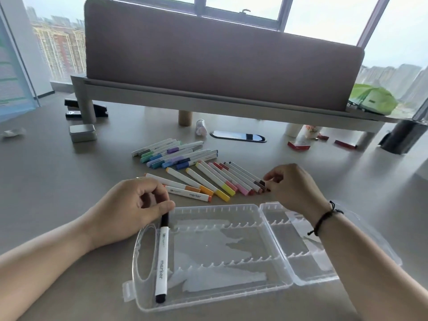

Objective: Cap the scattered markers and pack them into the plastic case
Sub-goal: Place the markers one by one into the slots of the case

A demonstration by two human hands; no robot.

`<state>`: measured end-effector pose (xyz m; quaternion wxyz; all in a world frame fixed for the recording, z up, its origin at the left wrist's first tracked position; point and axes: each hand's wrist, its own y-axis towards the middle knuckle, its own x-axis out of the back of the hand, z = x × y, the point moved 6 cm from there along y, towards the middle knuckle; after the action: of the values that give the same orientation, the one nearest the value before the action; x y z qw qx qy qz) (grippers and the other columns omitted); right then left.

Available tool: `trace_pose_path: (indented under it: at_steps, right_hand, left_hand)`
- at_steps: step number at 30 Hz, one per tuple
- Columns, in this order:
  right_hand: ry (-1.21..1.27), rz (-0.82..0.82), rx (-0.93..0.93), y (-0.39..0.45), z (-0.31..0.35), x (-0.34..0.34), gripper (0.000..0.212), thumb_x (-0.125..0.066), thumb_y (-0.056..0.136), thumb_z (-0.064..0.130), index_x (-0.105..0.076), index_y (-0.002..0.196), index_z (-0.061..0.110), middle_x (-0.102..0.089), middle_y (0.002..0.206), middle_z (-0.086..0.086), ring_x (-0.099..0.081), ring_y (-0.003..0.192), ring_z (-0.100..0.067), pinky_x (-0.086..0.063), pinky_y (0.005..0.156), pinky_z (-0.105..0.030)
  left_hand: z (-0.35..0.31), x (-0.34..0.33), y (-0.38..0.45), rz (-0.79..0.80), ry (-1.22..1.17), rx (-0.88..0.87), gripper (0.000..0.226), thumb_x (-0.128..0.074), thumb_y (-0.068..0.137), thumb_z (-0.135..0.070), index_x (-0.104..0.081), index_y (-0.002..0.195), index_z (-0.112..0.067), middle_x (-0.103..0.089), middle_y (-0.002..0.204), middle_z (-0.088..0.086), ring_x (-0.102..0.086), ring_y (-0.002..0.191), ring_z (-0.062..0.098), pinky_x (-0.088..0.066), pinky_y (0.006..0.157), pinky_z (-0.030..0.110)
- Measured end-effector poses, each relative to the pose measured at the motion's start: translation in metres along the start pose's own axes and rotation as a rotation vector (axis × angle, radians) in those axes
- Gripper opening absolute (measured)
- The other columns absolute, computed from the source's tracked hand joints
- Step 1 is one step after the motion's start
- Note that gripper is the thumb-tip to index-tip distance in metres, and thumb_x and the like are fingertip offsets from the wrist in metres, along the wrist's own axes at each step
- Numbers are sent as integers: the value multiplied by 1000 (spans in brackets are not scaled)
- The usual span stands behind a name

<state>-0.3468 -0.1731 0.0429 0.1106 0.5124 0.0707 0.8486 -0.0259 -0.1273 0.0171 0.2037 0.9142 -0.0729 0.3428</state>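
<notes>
Pinching a black marker [162, 258] by its cap, the left hand [132, 209] sets it at the open plastic case's [231, 295] left end; the right hand [291, 184] fingers curl onto the dark marker [245, 174] in the tabletop [58, 181] row.

Bare desk [58, 193] along my left edge, easy passage; ahead, the marker rows [196, 172] block the middle (shelf leg [185, 117] behind), open case [231, 251] fills the near edge.

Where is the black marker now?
The white-barrelled black marker lies at the left end of the clear plastic case, its upper cap pinched by the left hand.
</notes>
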Motion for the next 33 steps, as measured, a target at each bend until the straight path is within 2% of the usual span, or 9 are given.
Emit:
trace_pose_path:
  at_steps: [3,7,12,17,24,26,28,30,33]
  right_hand:
    - [-47,42,28,-1,4,-8,22,-61,84,7,-79,86,20,-65,77,3,-61,80,-20,-38,65,-24]
    - [-51,34,31,0,3,-9,21,-61,86,10,-79,90,20,-69,83,1,-63,87,-21,-40,68,-24]
    - [-33,-48,13,3,-4,-2,20,-60,89,13,-77,99,14,-73,98,-4,-65,97,-25,-43,75,-26]
    - [-163,43,9,7,-10,-10,20,-65,85,18,-73,80,1,-63,72,-24,-55,66,-35,-49,60,-37]
    - [-189,63,-15,2,-6,-13,26,-61,84,13,-63,63,-2,-45,56,-12,-43,60,-32,-47,56,-37]
    - [-119,0,-15,1,-1,-6,27,-59,88,12,-62,62,4,-52,58,-10,-48,62,-31,-45,58,-35]
    - [16,-52,29,-3,11,2,16,-62,92,15,-71,78,13,-67,69,-5,-61,71,-27,-48,66,-33]
    - [169,21,105,-13,32,0,11,-67,91,18,-70,82,25,-70,69,5,-66,71,-17,-53,68,-32]
    - [317,189,190,-34,61,-15,12,-71,90,16,-72,82,25,-72,67,4,-68,63,-14,-57,71,-37]
  left_hand:
    - [-12,-5,-4,27,46,-75,10,-78,81,-29,-70,77,-32,-66,78,-15,-56,63,7,-42,55,13]
    - [-14,-8,-5,65,41,-93,6,-72,82,-41,-69,86,-38,-68,88,-13,-60,68,18,-53,62,35]
    - [-14,-9,-5,79,25,-103,9,-68,81,-44,-71,90,-40,-70,87,-13,-61,71,20,-54,64,39]
    - [-11,-9,-4,80,22,-80,11,-72,85,-34,-70,91,-42,-70,84,-11,-59,66,18,-54,62,37]
    - [-11,-9,-4,64,-3,-55,13,-75,85,-28,-71,89,-40,-69,83,-16,-59,62,12,-54,61,33]
    - [-10,-8,-4,54,-11,-45,14,-75,85,-27,-71,91,-39,-69,85,-17,-61,66,12,-55,63,31]
    - [-9,-8,-3,42,-52,-25,20,-74,85,-27,-69,100,-39,-69,91,-15,-64,72,13,-56,67,32]
    - [-9,-4,-3,-9,-59,-21,31,-72,83,-36,-64,112,-41,-66,100,-18,-65,82,12,-56,70,29]
    - [-10,6,-3,-112,47,-56,48,-72,80,-45,-56,125,-43,-57,113,-25,-60,97,7,-51,73,22]
